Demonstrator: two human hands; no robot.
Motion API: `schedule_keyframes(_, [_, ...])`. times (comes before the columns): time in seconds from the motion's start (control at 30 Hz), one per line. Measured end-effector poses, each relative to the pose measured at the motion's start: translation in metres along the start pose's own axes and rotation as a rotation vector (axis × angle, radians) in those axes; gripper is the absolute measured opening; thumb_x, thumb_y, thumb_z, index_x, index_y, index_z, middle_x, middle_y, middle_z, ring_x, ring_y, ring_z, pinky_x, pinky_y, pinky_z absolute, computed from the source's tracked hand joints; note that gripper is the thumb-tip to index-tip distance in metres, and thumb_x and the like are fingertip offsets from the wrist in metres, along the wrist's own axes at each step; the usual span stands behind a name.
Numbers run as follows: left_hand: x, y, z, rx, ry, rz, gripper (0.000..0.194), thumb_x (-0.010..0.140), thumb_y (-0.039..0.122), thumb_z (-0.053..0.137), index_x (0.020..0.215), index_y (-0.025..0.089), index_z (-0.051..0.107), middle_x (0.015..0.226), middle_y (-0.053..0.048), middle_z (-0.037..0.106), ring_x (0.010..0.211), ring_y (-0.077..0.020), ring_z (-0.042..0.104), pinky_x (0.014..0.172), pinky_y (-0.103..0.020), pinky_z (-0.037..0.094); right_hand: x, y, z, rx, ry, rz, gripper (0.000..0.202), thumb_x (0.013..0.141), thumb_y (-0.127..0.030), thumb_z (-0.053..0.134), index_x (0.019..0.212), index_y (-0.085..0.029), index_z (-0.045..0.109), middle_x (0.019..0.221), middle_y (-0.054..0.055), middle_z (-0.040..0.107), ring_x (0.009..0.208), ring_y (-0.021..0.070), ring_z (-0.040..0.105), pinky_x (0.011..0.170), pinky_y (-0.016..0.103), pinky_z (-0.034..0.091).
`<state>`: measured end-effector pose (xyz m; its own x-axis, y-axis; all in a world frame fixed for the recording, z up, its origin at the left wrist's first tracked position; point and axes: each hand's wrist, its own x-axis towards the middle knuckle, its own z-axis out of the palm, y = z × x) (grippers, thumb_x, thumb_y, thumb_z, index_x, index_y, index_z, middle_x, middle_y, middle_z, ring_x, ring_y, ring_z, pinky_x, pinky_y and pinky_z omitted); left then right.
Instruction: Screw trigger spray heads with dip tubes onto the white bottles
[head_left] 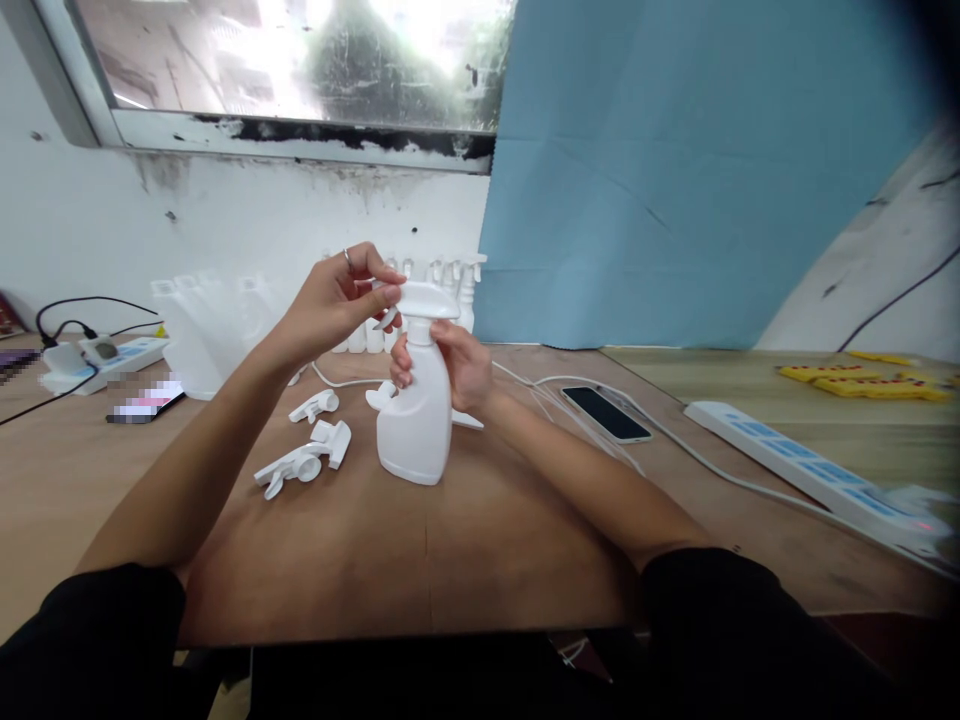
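Observation:
A white spray bottle [416, 425] stands upright, or nearly so, in the middle of the brown table [337, 570]. Its white spray head [427, 300] sits on the neck with the nozzle end toward the left. My left hand [341, 300] pinches that nozzle end between thumb and fingers. Wrapped round the bottle's neck from behind and the right is my right hand [461, 365]. Loose white spray heads [304, 465] lie to the left of the bottle, and another small one [319, 403] is just behind them. Part of a white piece [469, 420] shows right of the bottle.
Headless white bottles [199, 340] stand at the back left, near a phone [146, 400] and a power strip [112, 362]. Several bottles with spray heads [469, 290] line the wall. At right are a dark-screened phone [607, 413], cables, a long power strip [810, 470] and yellow items [862, 383].

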<state>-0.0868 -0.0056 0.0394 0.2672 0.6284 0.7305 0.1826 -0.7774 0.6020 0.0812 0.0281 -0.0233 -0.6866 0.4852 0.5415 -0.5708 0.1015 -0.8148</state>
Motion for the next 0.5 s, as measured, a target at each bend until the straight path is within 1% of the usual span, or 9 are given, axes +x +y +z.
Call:
schedule_keyframes(0.1, [-0.0002,0.0004,-0.0002,-0.015,0.001,0.006,0.032,0.078,0.041,0.079,0.082,0.017,0.059,0.079,-0.003,0.063,0.061,-0.0111,0.063,0.057,-0.024,0.052,0.0000,0.0003,0.0009,-0.034,0.014,-0.044,0.027,0.082,-0.038,0.068,0.092,-0.019,0.051,0.066,-0.003,0.053,0.055,0.0117,0.053,0.055,0.027,0.046])
schedule_keyframes(0.13, [-0.0002,0.0007,-0.0002,-0.024,-0.003,0.008,0.031,0.078,0.041,0.080,0.082,0.017,0.059,0.078,-0.003,0.063,0.061,-0.0111,0.063,0.057,-0.023,0.052,-0.0001,0.0002,0.0012,-0.029,0.005,-0.053,0.026,0.083,-0.037,0.068,0.092,-0.019,0.051,0.066,-0.003,0.054,0.055,0.0116,0.053,0.056,0.027,0.046])
schedule_keyframes(0.23, [-0.0003,0.0017,0.0001,-0.037,-0.004,0.007,0.031,0.077,0.040,0.080,0.081,0.017,0.060,0.079,-0.003,0.063,0.061,-0.0110,0.063,0.056,-0.023,0.052,-0.0006,-0.0001,0.0018,0.007,-0.030,-0.051,0.028,0.085,-0.041,0.064,0.093,-0.018,0.050,0.067,-0.002,0.055,0.056,0.0123,0.054,0.056,0.028,0.046])
schedule_keyframes(0.37, [-0.0005,0.0021,-0.0005,-0.049,-0.014,0.007,0.029,0.077,0.038,0.080,0.081,0.017,0.060,0.080,-0.003,0.063,0.062,-0.0109,0.063,0.056,-0.022,0.052,-0.0009,-0.0004,0.0024,-0.026,-0.024,-0.058,0.022,0.085,-0.032,0.067,0.092,-0.017,0.052,0.065,-0.004,0.054,0.054,0.0108,0.053,0.055,0.026,0.045])
schedule_keyframes(0.5, [-0.0011,0.0014,-0.0016,-0.044,-0.018,0.012,0.028,0.078,0.036,0.080,0.081,0.017,0.060,0.081,-0.003,0.064,0.062,-0.0104,0.063,0.057,-0.022,0.052,-0.0011,-0.0007,0.0021,-0.001,-0.048,-0.048,0.023,0.086,-0.035,0.064,0.091,-0.017,0.051,0.065,-0.003,0.054,0.055,0.0118,0.054,0.055,0.027,0.045])
